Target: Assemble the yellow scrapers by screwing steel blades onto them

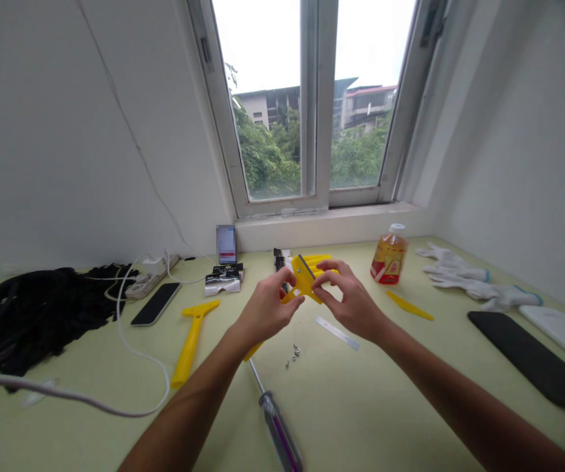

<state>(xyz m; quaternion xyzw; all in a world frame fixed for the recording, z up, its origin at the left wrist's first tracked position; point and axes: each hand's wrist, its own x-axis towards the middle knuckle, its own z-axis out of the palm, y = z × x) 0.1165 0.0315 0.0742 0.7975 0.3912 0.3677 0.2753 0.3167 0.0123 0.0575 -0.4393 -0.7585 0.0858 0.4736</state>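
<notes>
While the left hand (265, 309) and right hand (350, 300) pinch a yellow plastic scraper (305, 278) from either side above the desk (361, 406), small screws (292, 357) lie below the scraper, a screwdriver (276, 419) beyond them

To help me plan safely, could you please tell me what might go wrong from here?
The metal blade of the yellow plastic scraper sits close to the left hand and right hand, so a slip could perhaps cut a finger. The small loose metal fasteners lie just below the hands and could be knocked away.
</notes>
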